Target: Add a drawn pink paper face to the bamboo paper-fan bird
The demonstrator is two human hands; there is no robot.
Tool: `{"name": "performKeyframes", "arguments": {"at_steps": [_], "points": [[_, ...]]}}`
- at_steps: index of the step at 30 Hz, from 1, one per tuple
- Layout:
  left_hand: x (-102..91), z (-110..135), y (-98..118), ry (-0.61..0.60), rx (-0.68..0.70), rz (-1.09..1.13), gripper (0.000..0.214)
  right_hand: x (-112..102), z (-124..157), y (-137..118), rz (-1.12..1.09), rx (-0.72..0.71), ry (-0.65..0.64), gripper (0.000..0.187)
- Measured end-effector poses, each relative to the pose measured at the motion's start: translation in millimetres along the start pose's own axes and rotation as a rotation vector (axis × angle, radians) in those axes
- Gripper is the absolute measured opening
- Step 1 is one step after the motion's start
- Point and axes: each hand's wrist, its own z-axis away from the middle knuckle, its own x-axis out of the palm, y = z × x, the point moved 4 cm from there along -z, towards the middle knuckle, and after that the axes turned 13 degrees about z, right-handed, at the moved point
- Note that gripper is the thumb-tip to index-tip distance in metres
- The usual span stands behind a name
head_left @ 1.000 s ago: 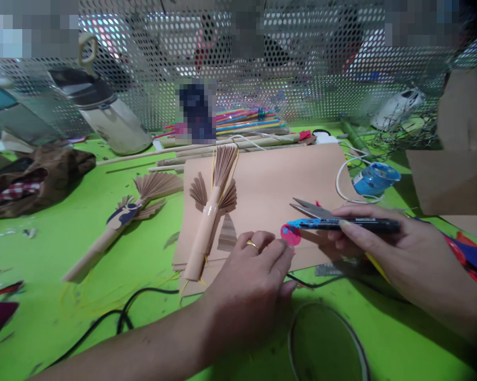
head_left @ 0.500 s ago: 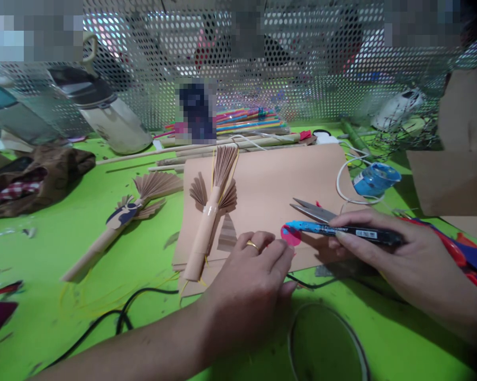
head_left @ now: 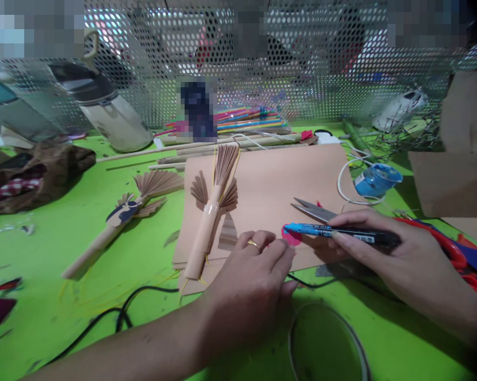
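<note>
My right hand [head_left: 393, 246] grips a black marker [head_left: 353, 233] whose front end is coated in blue. The marker's tip touches the upper edge of a small red disc [head_left: 291, 236] lying on brown paper [head_left: 278, 180]. My left hand [head_left: 254, 280], with a ring on one finger, is closed, its curled fingertips at the disc's lower left edge. Scissors with red handles [head_left: 456, 254] lie behind my right hand, blades parted; my hand hides their middle. Left of my left hand is a paper bird figure [head_left: 206, 227] with pleated wings and tail.
Another paper bird [head_left: 121, 217] lies on the green table. An open blue paint jar [head_left: 377, 180] stands at right beside a white cable. Wooden sticks, a bottle [head_left: 115, 116] and a mesh panel are at the back. A round rim [head_left: 291, 344] sits near the front; a black cord crosses the table.
The marker has rolled and tilted slightly in my right hand, its tip still at the red disc. My left hand holds its place.
</note>
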Motion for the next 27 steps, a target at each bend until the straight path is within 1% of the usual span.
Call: {"name": "performKeyframes", "arguments": {"at_steps": [10,18,27], "points": [[0.8,0.0,0.3,0.01,0.014,-0.005,0.04,0.3,1.5,-7.1,-0.004,-0.048,-0.004,0.018],[1.0,-0.3,-0.1,0.011,0.021,-0.008,0.04,3.7,2.6,-5.3,-0.026,-0.034,-0.05,0.019],[1.5,1.2,0.1,-0.01,0.005,0.004,0.042,2.1,0.7,-7.1,-0.008,-0.04,-0.014,0.018]]}}
